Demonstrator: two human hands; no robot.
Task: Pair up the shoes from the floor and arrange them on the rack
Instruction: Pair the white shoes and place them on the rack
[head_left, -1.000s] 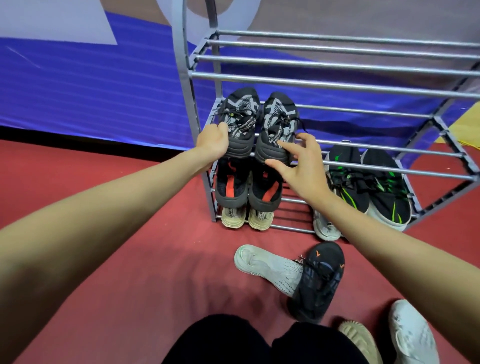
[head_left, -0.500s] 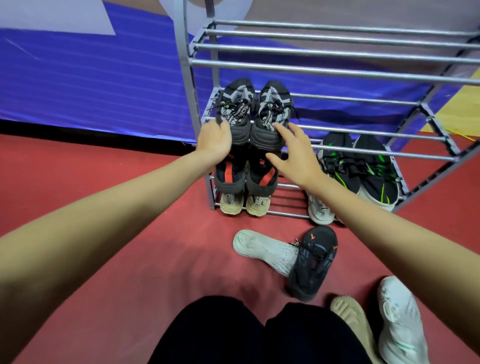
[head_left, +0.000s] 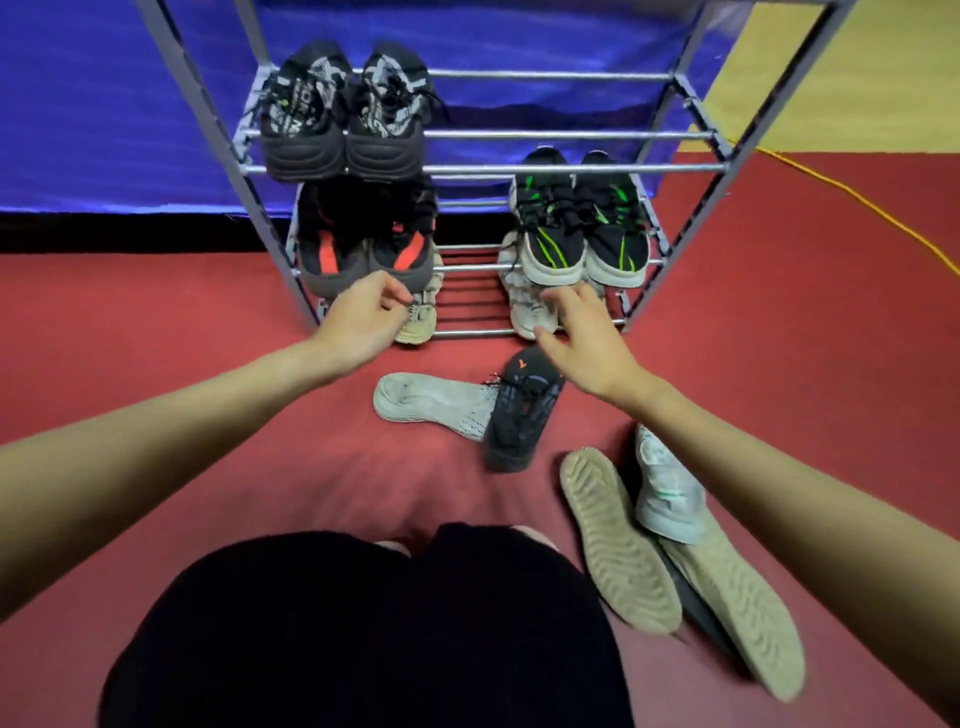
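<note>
Our left hand (head_left: 363, 317) and right hand (head_left: 582, 338) hang empty, fingers loose; we risk mismatching the overlapping grey knit shoe (head_left: 431, 400) and black orange-marked sneaker (head_left: 524, 410) (different pairs).

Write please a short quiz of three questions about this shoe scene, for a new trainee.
1. True or false: the left hand grips a shoe.
2. Which pair sits on the highest occupied shelf of the rack? A) black-and-white pair B) black-and-green pair C) black-and-red pair
3. On the floor, what lies across the toe of the grey knit shoe?

Key
1. False; both it and the right hand are empty, in front of the lowest shelf.
2. A.
3. The black shoe with an orange mark.
</note>
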